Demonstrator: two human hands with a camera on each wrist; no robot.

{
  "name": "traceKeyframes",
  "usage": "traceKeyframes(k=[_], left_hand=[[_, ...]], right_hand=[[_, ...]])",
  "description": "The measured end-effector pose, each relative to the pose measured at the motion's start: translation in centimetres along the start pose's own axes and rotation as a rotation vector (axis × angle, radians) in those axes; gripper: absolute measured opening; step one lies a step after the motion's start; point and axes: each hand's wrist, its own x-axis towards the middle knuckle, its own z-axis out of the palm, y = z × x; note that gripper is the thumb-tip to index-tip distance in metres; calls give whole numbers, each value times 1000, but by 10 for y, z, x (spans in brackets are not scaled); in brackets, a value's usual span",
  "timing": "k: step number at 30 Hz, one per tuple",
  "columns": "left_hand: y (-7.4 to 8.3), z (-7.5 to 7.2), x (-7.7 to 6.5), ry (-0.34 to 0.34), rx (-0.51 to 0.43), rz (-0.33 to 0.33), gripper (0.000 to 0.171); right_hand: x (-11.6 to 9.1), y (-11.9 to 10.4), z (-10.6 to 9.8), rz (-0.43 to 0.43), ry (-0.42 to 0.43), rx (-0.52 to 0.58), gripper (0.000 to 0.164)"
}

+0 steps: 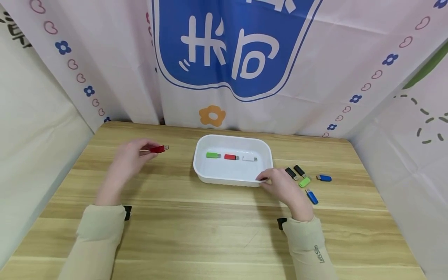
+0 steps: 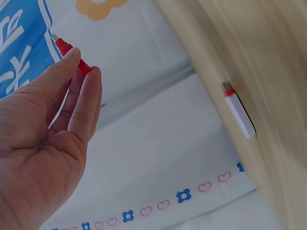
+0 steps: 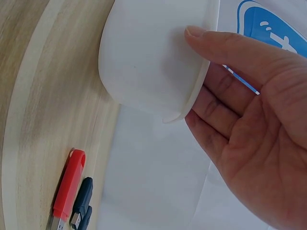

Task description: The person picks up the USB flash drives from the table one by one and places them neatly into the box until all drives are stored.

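Observation:
Out to the left over the table, my left hand [image 1: 126,163] pinches a red USB stick [image 1: 158,149] between thumb and fingertips, its metal plug pointing right. My right hand [image 1: 284,187] grips the white plastic tray [image 1: 224,180] at its front right corner. In the right wrist view the thumb presses the tray's outer wall [image 3: 148,57] while the fingers go over the rim. A small dark patch shows beside those fingertips in the head view. Inside the tray lie a green USB stick [image 1: 212,155], a red one [image 1: 230,157] and a white one [image 1: 249,158] in a row.
Right of the tray lie two black USB sticks [image 1: 299,170], a green one [image 1: 305,182] and two blue ones [image 1: 311,196]. Another red stick [image 3: 70,184] shows in the right wrist view. A white, red-banded stick [image 2: 240,115] lies near the left hand. Printed curtains [image 1: 133,77] surround the table.

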Motion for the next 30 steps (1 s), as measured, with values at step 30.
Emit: traceKeyframes(k=[30], left_hand=[[64,51,30,-131,-24,141,23]], right_hand=[[-1,-1,1,-9,16,-3,11]])
